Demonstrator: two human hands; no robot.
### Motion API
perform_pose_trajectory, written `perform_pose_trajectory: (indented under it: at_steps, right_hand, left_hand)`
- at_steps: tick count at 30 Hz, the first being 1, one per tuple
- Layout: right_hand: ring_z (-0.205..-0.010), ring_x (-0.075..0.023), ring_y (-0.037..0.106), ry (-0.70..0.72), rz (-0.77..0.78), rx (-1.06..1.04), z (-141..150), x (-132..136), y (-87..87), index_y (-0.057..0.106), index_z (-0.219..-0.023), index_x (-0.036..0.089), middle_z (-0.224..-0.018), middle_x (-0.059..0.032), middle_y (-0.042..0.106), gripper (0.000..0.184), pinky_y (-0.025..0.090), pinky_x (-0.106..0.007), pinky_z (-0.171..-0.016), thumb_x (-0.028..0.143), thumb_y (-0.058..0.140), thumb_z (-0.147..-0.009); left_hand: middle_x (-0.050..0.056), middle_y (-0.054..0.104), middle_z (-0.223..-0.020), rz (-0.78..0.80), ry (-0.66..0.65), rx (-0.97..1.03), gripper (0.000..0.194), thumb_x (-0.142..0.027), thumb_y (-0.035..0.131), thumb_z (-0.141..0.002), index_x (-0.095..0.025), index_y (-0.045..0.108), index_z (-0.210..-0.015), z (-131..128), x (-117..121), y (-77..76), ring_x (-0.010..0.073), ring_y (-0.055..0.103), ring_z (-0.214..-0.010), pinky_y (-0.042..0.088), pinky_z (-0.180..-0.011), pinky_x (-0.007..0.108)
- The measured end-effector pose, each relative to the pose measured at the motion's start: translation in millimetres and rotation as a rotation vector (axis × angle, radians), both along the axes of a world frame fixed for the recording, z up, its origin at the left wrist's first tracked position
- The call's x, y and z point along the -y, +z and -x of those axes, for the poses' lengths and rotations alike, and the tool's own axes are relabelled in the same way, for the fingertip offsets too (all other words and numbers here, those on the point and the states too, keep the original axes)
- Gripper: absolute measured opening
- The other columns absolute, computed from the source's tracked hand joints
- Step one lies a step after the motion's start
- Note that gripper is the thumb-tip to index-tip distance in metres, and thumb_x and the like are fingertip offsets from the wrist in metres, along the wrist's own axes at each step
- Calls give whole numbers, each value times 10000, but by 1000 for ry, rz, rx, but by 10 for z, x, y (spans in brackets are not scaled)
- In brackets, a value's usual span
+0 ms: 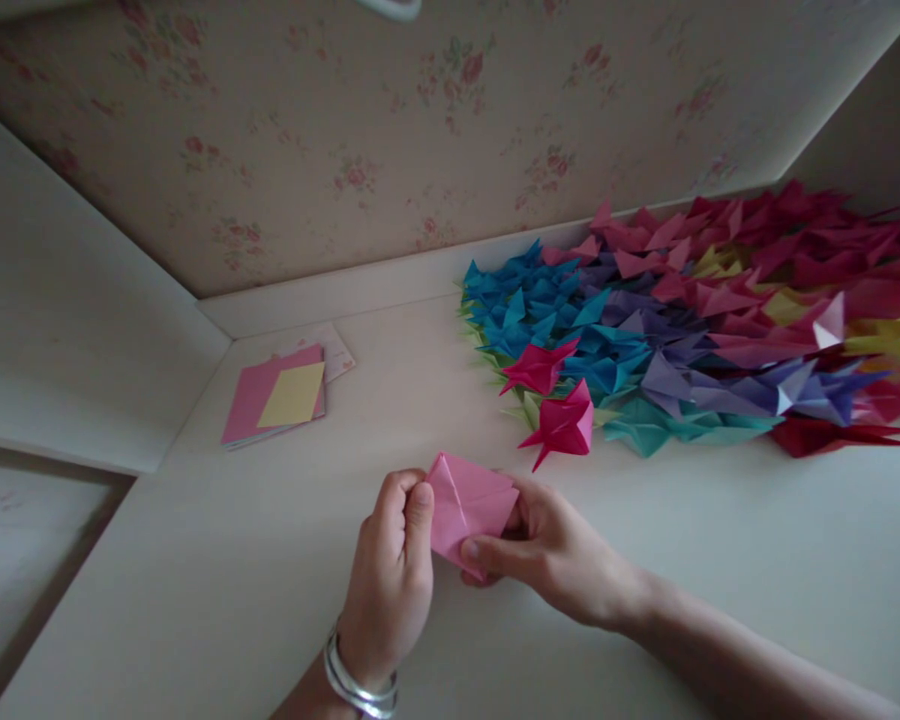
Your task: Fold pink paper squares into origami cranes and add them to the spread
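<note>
well, the left hand [390,575], curled nearly closed, pinches one side of the pink paper [476,500]; the right hand [547,550], loosely curled, grips its other side, with folded shapes [682,330] lying beyond it.

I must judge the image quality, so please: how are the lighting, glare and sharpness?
Head view: dim, soft light overall; same view, bright highlights on the round silver metal bangles; same view, the diamond-shaped pink folded paper shows its pale crease clearly.
</note>
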State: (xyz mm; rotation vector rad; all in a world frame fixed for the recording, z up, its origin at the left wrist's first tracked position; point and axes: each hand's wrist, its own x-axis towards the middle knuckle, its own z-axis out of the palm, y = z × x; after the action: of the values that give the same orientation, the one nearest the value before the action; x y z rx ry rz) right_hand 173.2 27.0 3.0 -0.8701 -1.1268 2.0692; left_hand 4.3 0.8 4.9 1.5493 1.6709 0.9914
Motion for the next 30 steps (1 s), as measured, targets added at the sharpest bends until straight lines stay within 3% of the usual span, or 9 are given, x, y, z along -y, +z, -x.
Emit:
perform_pose_trajectory:
  at_steps: [6,10,16,21,26,30]
  right_hand:
    - [-687,-128,618,3,43,-14,15,11,-10,610,-959,155,-780,-3,664,351,489,-225,-624,304,824,-724]
    - [-680,-128,640,-9,44,1,14,7,2,638,-932,139,-745,-11,680,300,514,-239,-657,332,794,-763]
    - [-728,-145,675,-308,-44,93,-30,-77,-6,682,-900,159,-807,-31,723,288,538,-266,-721,401,772,-772]
    - [-683,-171,690,-452,-136,202,-62,-81,-60,701,-898,165,-762,-29,704,290,556,-287,-658,439,731,-808]
    - [-789,-203,706,-461,-306,201,-70,-32,-101,711,-908,176,-822,-58,725,218,579,-320,-734,387,670,-875]
    - [-850,-200,682,-430,-411,246,-109,-37,-44,732,-891,189,-915,-69,724,128,559,-291,-733,305,680,-875]
  left_hand:
    - [-17,580,-715,-24,59,11,215,-360,413,-1000,-215,556,-933,5,-18,4,157,535,-611,425,-572,235]
    - [-23,570,-713,-5,81,42,222,-388,407,-1006,-217,540,-959,19,-39,-19,143,539,-598,424,-557,229]
    - [-58,555,-642,38,55,147,188,-396,449,-998,-221,497,-1051,8,-39,-12,123,536,-524,420,-510,218]
    - [-28,589,-725,-25,36,23,152,-347,550,-952,-210,531,-1015,39,-76,17,131,574,-601,454,-568,227]
    - [-61,541,-679,-61,29,75,390,-298,594,-929,-232,455,-1287,90,-94,17,117,530,-558,457,-550,216]
    - [-28,630,-667,67,-66,191,225,-318,571,-940,-213,597,-1137,99,-68,23,117,573,-509,456,-460,201]
